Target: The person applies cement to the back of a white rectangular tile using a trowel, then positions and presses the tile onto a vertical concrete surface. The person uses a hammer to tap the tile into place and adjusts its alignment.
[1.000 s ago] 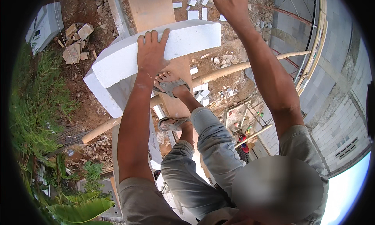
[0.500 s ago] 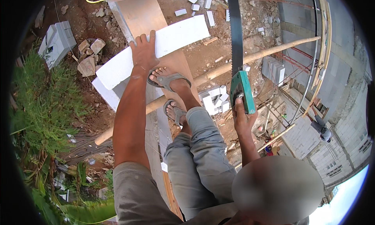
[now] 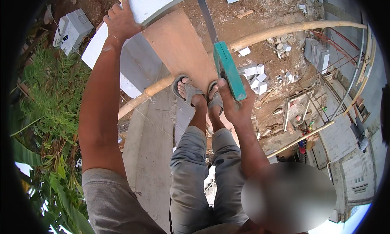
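Observation:
A long white lightweight block [image 3: 156, 3] lies across a brown plank [image 3: 176, 39] at the top of the view. Spread over its left part, my left hand [image 3: 122, 24] presses flat with the fingers apart. My right hand [image 3: 240, 102] is wrapped round the green handle [image 3: 230, 71] of a handsaw. The saw's blade [image 3: 206, 16] points up and away, its upper part beside the block's right end. Whether the teeth touch the block I cannot tell. My sandalled feet [image 3: 189, 89] stand on the plank, close to a bamboo pole.
The bamboo pole [image 3: 280, 32] runs crosswise under the plank. A concrete beam [image 3: 148, 152] lies below on the left. Stacked blocks [image 3: 73, 30], broken white pieces [image 3: 256, 77] and rubble lie on the ground far below. Another person [image 3: 359, 134] is at the right by the block wall.
My view has shifted and my feet now stand side by side, lower in the picture. The saw has come left and tilted, its blade now at the block's right end. My left hand stays on the block.

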`<state>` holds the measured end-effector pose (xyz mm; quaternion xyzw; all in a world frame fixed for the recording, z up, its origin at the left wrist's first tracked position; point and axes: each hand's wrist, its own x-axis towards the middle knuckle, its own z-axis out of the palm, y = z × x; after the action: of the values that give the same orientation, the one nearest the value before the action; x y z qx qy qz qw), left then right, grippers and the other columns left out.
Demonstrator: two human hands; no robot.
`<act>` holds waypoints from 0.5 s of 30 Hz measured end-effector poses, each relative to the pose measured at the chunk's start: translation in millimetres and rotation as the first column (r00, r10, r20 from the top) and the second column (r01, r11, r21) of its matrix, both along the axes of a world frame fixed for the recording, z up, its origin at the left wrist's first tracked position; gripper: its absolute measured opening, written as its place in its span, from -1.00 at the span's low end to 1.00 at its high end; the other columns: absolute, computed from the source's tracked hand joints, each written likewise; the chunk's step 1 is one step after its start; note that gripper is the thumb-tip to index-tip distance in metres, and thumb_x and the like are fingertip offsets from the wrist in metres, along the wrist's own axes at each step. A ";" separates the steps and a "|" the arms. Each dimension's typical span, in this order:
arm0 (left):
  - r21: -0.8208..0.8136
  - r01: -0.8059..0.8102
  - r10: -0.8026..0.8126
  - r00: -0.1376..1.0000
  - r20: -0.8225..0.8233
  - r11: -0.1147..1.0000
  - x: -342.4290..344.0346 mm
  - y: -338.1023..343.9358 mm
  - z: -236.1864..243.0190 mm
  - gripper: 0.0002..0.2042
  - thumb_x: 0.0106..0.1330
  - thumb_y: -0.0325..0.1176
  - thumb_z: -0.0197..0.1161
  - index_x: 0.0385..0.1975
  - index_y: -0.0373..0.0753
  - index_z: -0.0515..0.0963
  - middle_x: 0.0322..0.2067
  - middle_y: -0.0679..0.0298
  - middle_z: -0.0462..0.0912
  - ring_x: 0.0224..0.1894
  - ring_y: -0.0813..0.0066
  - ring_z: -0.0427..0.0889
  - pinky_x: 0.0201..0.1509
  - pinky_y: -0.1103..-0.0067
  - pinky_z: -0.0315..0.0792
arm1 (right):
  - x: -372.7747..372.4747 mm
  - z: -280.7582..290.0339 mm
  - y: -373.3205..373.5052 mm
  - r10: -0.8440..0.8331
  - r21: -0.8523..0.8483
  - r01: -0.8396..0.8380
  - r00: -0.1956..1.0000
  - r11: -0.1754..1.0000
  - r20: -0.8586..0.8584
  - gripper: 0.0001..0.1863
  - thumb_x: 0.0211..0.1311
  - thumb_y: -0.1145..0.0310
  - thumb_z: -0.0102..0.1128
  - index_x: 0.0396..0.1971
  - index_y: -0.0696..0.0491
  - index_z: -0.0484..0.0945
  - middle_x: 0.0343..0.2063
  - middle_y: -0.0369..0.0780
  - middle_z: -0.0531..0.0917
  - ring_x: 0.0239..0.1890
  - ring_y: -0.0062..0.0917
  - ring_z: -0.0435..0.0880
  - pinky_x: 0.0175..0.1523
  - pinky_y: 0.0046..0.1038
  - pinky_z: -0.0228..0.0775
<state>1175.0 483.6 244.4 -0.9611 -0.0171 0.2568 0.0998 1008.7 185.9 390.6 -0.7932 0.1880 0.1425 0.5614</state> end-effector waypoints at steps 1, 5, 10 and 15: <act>-0.034 0.007 -0.006 1.000 0.017 0.999 -2.1 5.4 -3.6 0.10 -0.12 0.04 0.49 0.43 -0.16 -0.02 0.17 -0.10 0.32 0.27 -0.07 0.27 0.30 0.03 0.07 | -1.1 -5.8 -7.0 0.052 -0.026 -0.051 0.999 0.998 0.015 -0.72 0.22 0.26 0.36 -0.47 0.16 0.55 -0.63 -0.25 0.55 -0.57 -0.65 0.51 -0.45 -0.52 0.34; -0.066 0.073 -0.066 0.992 0.109 0.995 -3.5 21.9 -13.8 0.09 -0.10 0.00 0.47 0.43 -0.23 -0.03 0.18 -0.16 0.30 0.27 -0.14 0.27 0.30 0.00 0.10 | -3.0 -27.9 -24.5 0.084 0.030 -0.084 0.996 0.996 0.019 -0.74 0.24 0.29 0.34 -0.49 0.16 0.55 -0.66 -0.25 0.55 -0.59 -0.68 0.52 -0.47 -0.55 0.35; -0.552 0.358 0.031 0.819 0.573 0.754 3.0 -1.5 -11.8 0.06 -0.17 0.12 0.51 0.29 -0.38 0.16 0.12 -0.01 0.40 0.16 0.09 0.40 0.18 0.13 0.33 | -5.0 -54.9 -37.2 0.101 0.110 -0.105 0.994 0.988 0.044 -0.79 0.27 0.39 0.28 -0.49 0.18 0.53 -0.67 -0.27 0.57 -0.64 -0.70 0.58 -0.56 -0.58 0.38; -0.235 0.112 -0.062 0.976 0.208 0.965 32.6 -64.1 6.6 0.18 -0.36 -0.05 0.58 0.35 -0.37 0.07 0.09 -0.06 0.37 0.17 -0.05 0.35 0.23 0.06 0.24 | -18.9 -60.9 -41.0 0.094 0.191 -0.097 0.995 0.977 0.022 -0.81 0.29 0.46 0.24 -0.49 0.20 0.50 -0.66 -0.29 0.57 -0.65 -0.72 0.59 -0.59 -0.61 0.39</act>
<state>1207.6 419.6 250.9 -0.9867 0.0474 0.1552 -0.0109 989.7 144.9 329.7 -0.7444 0.1315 0.1816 0.6289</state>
